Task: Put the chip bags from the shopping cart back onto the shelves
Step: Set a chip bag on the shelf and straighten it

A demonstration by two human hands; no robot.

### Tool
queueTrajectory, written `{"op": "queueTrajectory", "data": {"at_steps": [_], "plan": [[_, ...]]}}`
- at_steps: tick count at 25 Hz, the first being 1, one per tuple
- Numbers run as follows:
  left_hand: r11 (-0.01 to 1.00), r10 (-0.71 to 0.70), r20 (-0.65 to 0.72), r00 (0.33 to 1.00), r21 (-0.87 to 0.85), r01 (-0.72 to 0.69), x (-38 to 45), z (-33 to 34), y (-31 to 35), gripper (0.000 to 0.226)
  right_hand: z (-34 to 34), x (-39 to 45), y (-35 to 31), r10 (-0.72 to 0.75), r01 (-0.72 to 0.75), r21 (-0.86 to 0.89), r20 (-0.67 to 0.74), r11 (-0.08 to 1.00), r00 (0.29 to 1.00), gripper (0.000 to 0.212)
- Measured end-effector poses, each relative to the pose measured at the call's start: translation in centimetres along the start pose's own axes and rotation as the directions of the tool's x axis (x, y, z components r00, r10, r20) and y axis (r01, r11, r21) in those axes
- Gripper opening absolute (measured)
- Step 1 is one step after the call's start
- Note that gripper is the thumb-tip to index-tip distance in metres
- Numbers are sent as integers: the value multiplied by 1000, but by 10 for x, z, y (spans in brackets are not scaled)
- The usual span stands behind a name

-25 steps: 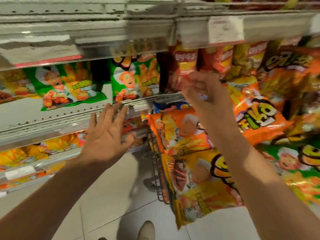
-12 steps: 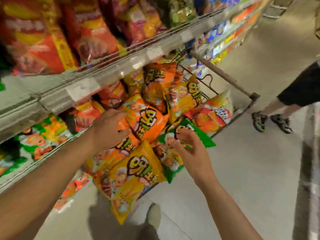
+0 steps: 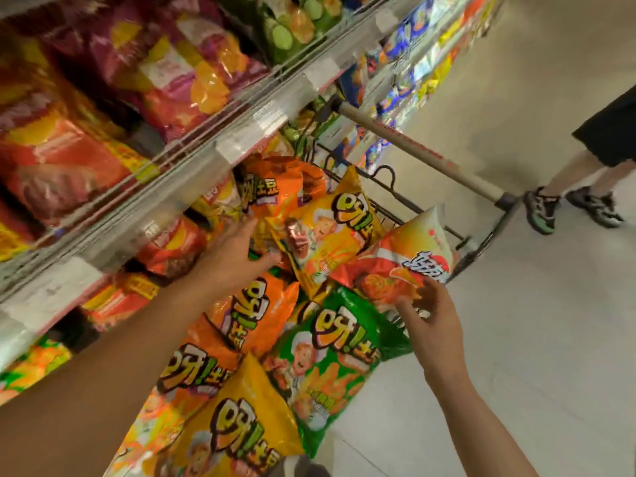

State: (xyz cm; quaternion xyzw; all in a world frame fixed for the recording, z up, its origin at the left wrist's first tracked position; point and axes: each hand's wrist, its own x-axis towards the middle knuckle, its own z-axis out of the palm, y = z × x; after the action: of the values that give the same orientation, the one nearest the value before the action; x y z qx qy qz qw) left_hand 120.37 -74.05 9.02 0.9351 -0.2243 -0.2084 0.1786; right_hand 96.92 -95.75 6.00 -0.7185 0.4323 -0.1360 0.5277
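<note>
Both hands reach into the heaped shopping cart point(image 3: 426, 173). The left hand point(image 3: 237, 247) lies among the chip bags, fingers spread and clamped on nothing visible. The right hand point(image 3: 432, 316) has its fingers apart, touching the lower edge of a red-and-white bag point(image 3: 406, 256) atop the pile (grip not yet closed). Risk: the slick, loosely stacked bags may slide to the floor point(image 3: 516, 339) if one is tugged out, since the green bag point(image 3: 330, 352) already overhangs the cart's edge. The shelves point(image 3: 192, 160) stand just beside the cart.

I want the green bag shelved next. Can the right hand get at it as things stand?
Probably yes. The green bag lies on top of the pile, uncovered, just below the right hand, whose fingers sit at the red-and-white bag beside it.
</note>
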Motion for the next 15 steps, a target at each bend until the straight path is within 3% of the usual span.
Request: {"op": "queueTrajectory", "data": {"at_steps": [2,4,7,9,10,12,15], "plan": [[998,49,-109,993,-26,-52,25,6,25,89,-4,25,2,193,-200,105,77,974,978,37],[996,90,-109,990,15,-89,47,12,48,92,-2,38,8,294,-314,189,127,931,948,32],[968,-29,123,992,250,-2,76,19,75,107,13,45,13,336,-367,296,151,882,930,40],[912,-124,227,966,409,21,87,19,84,111,24,46,15,388,-460,487,247,743,888,44],[912,-136,271,953,410,13,91,18,85,108,28,46,15,412,-507,548,297,665,861,47],[959,-95,343,934,284,-7,96,16,83,87,35,50,21,445,-557,587,342,587,828,54],[1000,-29,312,950,-3,31,88,14,75,61,41,57,26,431,-550,576,344,605,834,69]]}}
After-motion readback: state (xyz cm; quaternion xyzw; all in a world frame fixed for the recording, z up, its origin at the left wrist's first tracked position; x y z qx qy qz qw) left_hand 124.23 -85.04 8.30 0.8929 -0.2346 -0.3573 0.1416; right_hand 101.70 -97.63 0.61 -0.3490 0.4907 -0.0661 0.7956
